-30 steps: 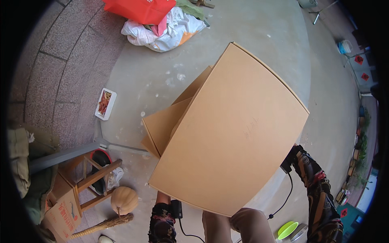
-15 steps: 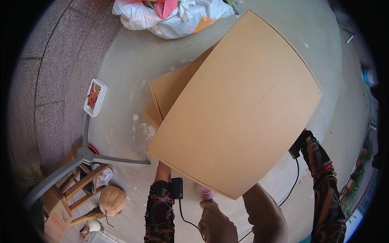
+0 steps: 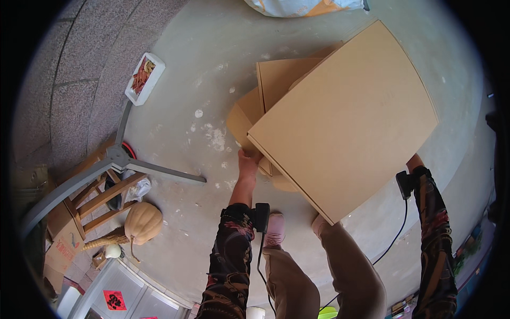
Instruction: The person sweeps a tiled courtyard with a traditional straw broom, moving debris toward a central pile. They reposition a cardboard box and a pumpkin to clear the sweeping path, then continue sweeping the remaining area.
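A large flat brown cardboard box (image 3: 345, 117) is held between my two hands, tilted above other cardboard. My left hand (image 3: 248, 161) grips it at the left side near its lower left corner, the fingers hidden beneath. At the right edge, my right hand (image 3: 415, 161) holds the box too, and its fingers are mostly out of sight behind it. More brown cardboard boxes (image 3: 287, 77) lie under and behind the held one, stacked at different angles. How far the held box rests on them I cannot tell.
To the left stand a grey-legged stand (image 3: 118, 155) and a wooden stool (image 3: 114, 194), with a pumpkin (image 3: 143, 223) beside it. A white tray of reddish pieces (image 3: 146, 78) lies by the stone-tiled strip. A white sack (image 3: 305, 6) is at the far edge. Cables hang from both wrists.
The box has come down and tilts differently, showing more of the cardboard beneath. My left hand is now plainly visible at its side. The view has shifted.
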`<state>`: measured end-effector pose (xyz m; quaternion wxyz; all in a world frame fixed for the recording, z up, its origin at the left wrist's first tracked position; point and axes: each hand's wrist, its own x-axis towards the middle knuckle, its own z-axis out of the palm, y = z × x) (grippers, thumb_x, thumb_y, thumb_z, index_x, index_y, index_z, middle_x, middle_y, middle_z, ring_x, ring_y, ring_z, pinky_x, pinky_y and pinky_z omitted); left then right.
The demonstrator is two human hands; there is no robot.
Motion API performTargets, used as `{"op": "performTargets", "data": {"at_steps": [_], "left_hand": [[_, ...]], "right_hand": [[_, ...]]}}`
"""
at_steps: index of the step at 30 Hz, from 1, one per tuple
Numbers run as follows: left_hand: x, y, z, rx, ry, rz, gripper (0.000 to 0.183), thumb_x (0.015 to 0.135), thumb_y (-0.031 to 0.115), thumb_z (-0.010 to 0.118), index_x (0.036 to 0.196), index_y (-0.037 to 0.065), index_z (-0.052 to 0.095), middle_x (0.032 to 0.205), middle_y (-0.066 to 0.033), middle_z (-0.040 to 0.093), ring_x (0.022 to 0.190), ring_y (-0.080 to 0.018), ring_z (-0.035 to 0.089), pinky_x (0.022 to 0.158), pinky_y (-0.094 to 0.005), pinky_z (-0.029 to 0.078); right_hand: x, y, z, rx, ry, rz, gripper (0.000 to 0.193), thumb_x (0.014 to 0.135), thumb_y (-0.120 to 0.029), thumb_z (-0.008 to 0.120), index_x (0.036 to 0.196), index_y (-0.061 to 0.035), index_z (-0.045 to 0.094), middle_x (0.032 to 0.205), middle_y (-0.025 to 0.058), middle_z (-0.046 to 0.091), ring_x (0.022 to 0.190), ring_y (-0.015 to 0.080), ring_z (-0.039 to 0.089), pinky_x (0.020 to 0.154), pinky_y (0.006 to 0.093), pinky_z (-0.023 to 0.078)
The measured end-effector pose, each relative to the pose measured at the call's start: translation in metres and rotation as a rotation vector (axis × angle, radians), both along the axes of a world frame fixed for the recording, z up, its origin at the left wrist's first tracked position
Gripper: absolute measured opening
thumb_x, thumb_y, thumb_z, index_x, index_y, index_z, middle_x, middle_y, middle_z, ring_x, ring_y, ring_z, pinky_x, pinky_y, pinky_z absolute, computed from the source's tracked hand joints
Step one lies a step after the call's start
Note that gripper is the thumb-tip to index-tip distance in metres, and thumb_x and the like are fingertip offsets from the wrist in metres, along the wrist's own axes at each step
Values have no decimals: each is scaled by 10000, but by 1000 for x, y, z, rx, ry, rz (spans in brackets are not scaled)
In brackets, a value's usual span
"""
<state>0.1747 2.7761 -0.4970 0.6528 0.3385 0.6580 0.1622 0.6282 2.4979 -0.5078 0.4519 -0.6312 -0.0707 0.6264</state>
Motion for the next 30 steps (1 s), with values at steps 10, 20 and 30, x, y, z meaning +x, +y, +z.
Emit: {"op": "performTargets", "data": {"at_steps": [10, 20, 30], "left_hand": [[-123, -48, 149, 39, 281, -415, 611, 781, 166, 667, 1273, -28, 360, 1061, -166, 601, 988, -231, 591, 836, -304, 474], [-342, -155, 334, -4, 514, -694, 464, 772, 219, 668, 1140, 1, 489, 861, -125, 660, 795, -204, 645, 722, -304, 501], [-529, -209, 447, 220, 884, -497, 383, 768, 227, 657, 1059, 9, 535, 796, -121, 657, 757, -232, 642, 700, -330, 503]], "right_hand": [[-51, -40, 187, -522, -402, 193, 467, 892, -302, 447, 1338, -179, 388, 1276, 125, 462, 1117, 251, 485, 802, 426, 497], [-240, -135, 334, -258, -695, 815, 358, 773, -110, 527, 1130, -85, 539, 1058, 168, 597, 900, 305, 600, 810, 372, 471], [-361, -192, 402, -296, -660, 852, 299, 775, -94, 520, 1068, -69, 569, 997, 166, 623, 902, 310, 601, 785, 380, 477]]}}
